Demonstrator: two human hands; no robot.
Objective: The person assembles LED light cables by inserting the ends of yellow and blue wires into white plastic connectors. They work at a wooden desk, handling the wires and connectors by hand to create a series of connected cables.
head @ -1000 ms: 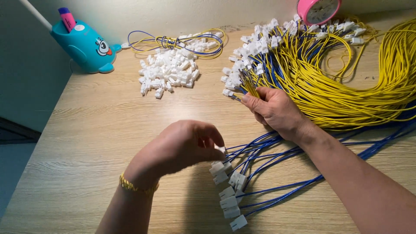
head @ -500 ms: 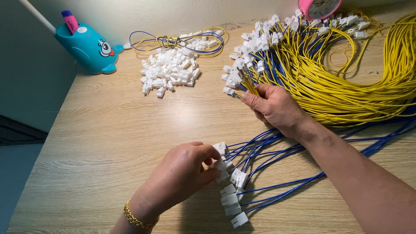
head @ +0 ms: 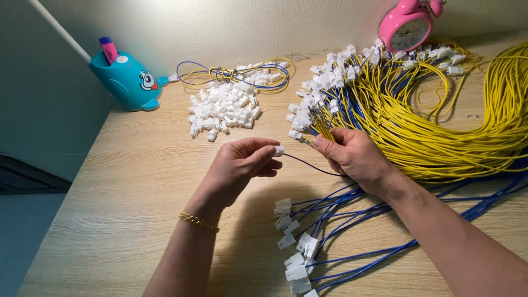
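Now | left hand point(head: 239, 165) pinched a small white connector point(head: 279, 149) at its fingertips | a dark wire point(head: 308, 165) ran from it to the right hand point(head: 352, 157) | right hand gripped wire ends at the yellow wire bundle point(head: 440, 132) | blue wires point(head: 352, 220) lay just below on the wooden table point(head: 121, 181)

The round pink alarm clock point(head: 410, 25) is cut off by the top edge, so its upper part is out of view. Right of the clock, the thick bundle of yellow wires point(head: 495, 121) runs off the right edge, and below it the loose blue wires point(head: 385, 253) leave by the right and bottom edges. Their far ends cannot be seen.
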